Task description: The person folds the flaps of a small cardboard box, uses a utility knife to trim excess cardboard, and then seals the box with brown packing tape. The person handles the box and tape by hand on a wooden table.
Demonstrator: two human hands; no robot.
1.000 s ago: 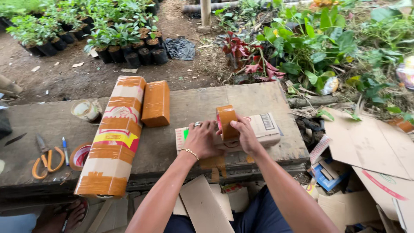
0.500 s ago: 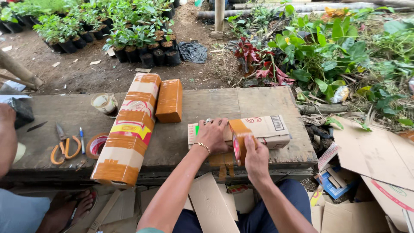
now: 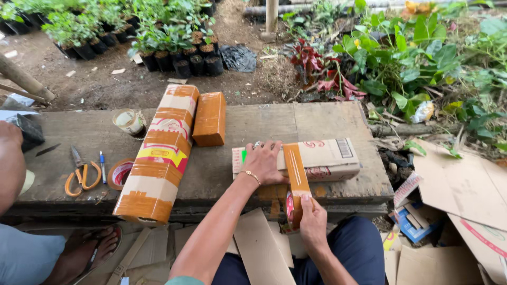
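Left hand point(image 3: 268, 161) lies flat on the small cardboard box point(image 3: 317, 158) at centre frame, fingers spread and pressing the box and the start of the tape strip point(image 3: 294, 166) down onto the wooden bench point(image 3: 327, 119). Right hand point(image 3: 311, 217), lower centre, is closed around the brown tape roll point(image 3: 292, 208) and draws it off the near edge of the box — the strip runs taut from the box top down to the roll.

Judgement on the step in hand: the strip looks straight and roughly square to the box's long side. To do it well, the left palm should hold its pressure so the box cannot slide toward the bench edge, and the right hand should keep the roll in line with the strip — any sideways drift would likely wrinkle it. Smoothing from the top downward would seat the tape before it wraps under.

Elsewhere: a long taped parcel point(image 3: 158, 153) and a short taped block point(image 3: 209, 119) left of centre, orange-handled scissors point(image 3: 80, 174) at far left, loose cardboard sheets point(image 3: 459, 184) at lower right. Another person's arm point(image 3: 10, 158) shows at the left edge.
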